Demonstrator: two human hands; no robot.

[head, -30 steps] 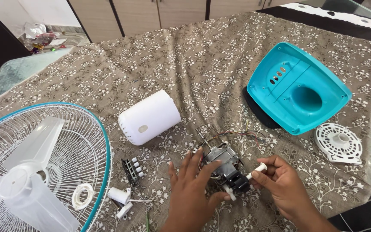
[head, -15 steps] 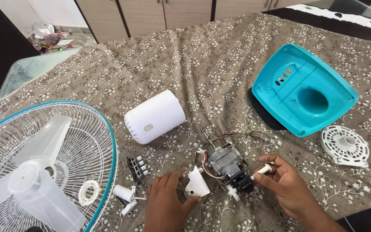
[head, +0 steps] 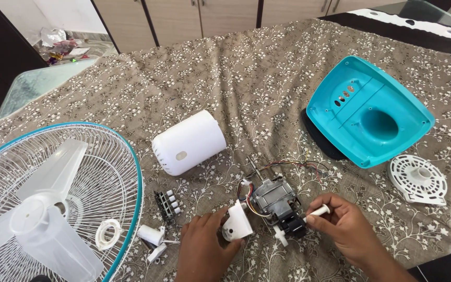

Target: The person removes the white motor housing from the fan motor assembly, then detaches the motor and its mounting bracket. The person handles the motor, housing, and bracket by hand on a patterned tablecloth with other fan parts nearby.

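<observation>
the fan motor [head: 273,201] lay on the patterned cloth [head: 246,89], between your hands. your left hand [head: 204,248] gripped a white plastic bracket [head: 237,223] at its left side. your right hand [head: 343,227] pinched a white knob [head: 319,211] just right of it. white motor cover [head: 189,142] lay beyond.

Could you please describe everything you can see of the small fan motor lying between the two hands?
The fan motor is a compact grey metal block with a black plastic part at its near end and a thin shaft sticking out toward the far side. Red, yellow and dark wires loop from it over the patterned cloth. It lies tilted on the cloth. The left hand holds a white plastic piece against its left side; the right hand pinches a white knob at its near right end.
</observation>
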